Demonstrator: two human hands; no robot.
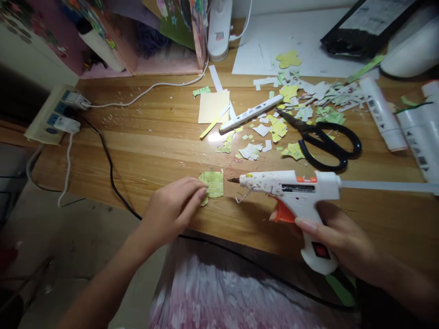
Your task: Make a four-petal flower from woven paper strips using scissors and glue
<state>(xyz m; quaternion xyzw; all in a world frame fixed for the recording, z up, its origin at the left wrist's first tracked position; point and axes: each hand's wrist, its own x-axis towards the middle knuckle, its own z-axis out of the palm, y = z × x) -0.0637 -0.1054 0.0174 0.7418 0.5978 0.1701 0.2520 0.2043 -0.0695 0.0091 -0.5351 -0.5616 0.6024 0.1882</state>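
My right hand (338, 237) grips the handle of a white hot glue gun (295, 189) with an orange trigger, a finger resting by the trigger. Its nozzle points left, just short of a small woven green paper piece (213, 183) that lies near the wooden desk's front edge (154, 151). My left hand (173, 208) pinches the left side of that green piece, holding it against the desk. A clear glue stick (387, 186) sticks out of the gun's back toward the right.
Black scissors (324, 137), a white marker (250, 113), a cream card (213, 106) and several paper scraps (308, 98) lie further back. White bottles (409, 121) stand at right. A power strip (56, 114) sits at left; a black cable (109, 164) crosses the desk edge.
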